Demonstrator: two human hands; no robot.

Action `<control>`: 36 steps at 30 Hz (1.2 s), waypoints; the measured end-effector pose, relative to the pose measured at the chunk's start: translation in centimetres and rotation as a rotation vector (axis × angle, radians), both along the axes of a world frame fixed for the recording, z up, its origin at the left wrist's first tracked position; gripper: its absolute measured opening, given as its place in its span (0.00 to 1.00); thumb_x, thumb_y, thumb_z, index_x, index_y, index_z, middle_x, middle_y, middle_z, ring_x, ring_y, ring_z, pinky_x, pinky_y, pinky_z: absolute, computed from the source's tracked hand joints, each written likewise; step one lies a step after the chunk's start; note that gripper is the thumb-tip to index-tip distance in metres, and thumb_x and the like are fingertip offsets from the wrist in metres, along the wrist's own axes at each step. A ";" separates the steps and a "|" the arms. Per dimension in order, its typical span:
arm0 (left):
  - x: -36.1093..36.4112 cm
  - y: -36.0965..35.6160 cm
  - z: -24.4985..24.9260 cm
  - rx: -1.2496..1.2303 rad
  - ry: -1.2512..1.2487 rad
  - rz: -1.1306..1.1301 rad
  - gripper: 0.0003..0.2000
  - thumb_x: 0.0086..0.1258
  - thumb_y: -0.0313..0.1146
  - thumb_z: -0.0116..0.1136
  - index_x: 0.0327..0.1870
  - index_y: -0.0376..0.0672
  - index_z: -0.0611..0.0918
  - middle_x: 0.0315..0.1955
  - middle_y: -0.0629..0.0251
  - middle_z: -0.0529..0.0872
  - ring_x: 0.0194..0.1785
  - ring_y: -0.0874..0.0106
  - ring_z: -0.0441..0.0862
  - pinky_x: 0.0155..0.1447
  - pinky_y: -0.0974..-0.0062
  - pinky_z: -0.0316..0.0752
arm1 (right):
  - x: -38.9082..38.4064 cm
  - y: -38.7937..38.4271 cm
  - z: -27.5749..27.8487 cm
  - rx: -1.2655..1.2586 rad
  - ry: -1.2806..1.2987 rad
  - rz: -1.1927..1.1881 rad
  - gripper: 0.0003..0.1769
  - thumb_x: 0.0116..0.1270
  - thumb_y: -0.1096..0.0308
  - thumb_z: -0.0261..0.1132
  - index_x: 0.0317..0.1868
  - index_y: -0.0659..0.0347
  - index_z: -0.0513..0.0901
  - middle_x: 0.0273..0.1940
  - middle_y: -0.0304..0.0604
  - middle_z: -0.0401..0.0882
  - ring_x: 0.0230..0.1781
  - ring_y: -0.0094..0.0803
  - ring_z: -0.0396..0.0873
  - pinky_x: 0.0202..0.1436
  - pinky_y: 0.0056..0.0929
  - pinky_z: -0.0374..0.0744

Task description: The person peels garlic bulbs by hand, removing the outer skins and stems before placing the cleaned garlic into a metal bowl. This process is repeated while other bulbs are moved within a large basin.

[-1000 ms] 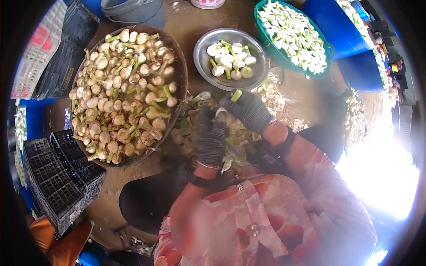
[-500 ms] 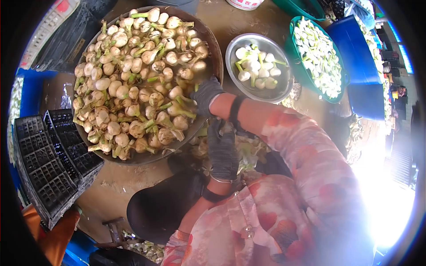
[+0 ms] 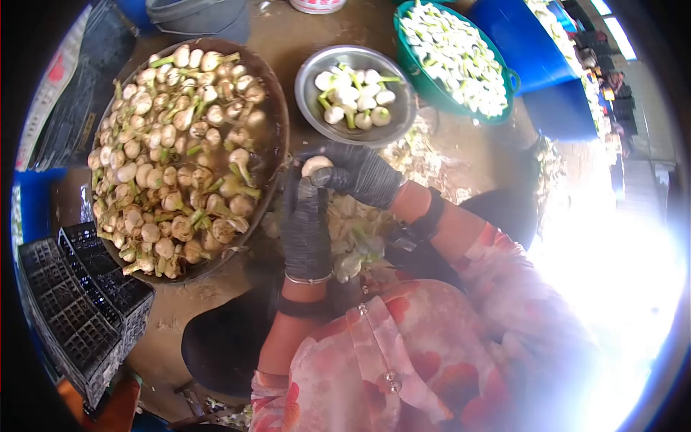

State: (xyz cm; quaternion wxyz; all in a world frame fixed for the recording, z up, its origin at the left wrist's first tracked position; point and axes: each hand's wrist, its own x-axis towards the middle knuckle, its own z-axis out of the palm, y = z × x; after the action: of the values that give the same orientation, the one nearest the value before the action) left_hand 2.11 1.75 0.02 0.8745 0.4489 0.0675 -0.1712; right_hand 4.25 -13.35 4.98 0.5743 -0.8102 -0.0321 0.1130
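Note:
Both my hands wear dark grey gloves and meet in front of me, just right of the big round tub (image 3: 282, 137). A whitish garlic bulb (image 3: 317, 166) shows between their fingertips. My right hand (image 3: 360, 175) comes in from the right, its fingers and thumb closed around the bulb. From below, my left hand (image 3: 306, 230) reaches up, fingers closed against the bulb's left and lower side. The bulb's stem is hidden. Muddy garlic bulbs (image 3: 155, 173) with short green stalks fill the tub, lying in brown water.
Cleaner white bulbs lie in a metal bowl (image 3: 306, 119) ahead. Beyond it, a green basket (image 3: 512, 83) holds many peeled bulbs, beside blue containers (image 3: 504, 36). Black crates (image 3: 68, 295) stand left. Loose peelings (image 3: 353, 223) lie under my hands. A dark bucket (image 3: 198, 18) stands behind the tub.
My right hand has come back from the tub's edge to my left hand, and a garlic bulb now shows between them. The view has shifted to the right.

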 end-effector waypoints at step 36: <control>-1.4 -2.6 3.7 -0.196 -0.114 -0.340 0.26 0.79 0.43 0.52 0.70 0.35 0.67 0.60 0.59 0.76 0.63 0.70 0.74 0.65 0.72 0.74 | -7.1 -5.6 4.0 -0.638 -0.559 -0.372 0.11 0.63 0.63 0.68 0.44 0.56 0.86 0.39 0.50 0.85 0.40 0.45 0.83 0.49 0.39 0.79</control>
State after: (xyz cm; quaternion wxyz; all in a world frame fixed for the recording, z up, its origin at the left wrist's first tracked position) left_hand 0.72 -0.84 3.68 0.8750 0.3754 -0.0760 -0.2962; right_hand -2.86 -18.99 8.94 0.2762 -0.9378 -0.0036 -0.2105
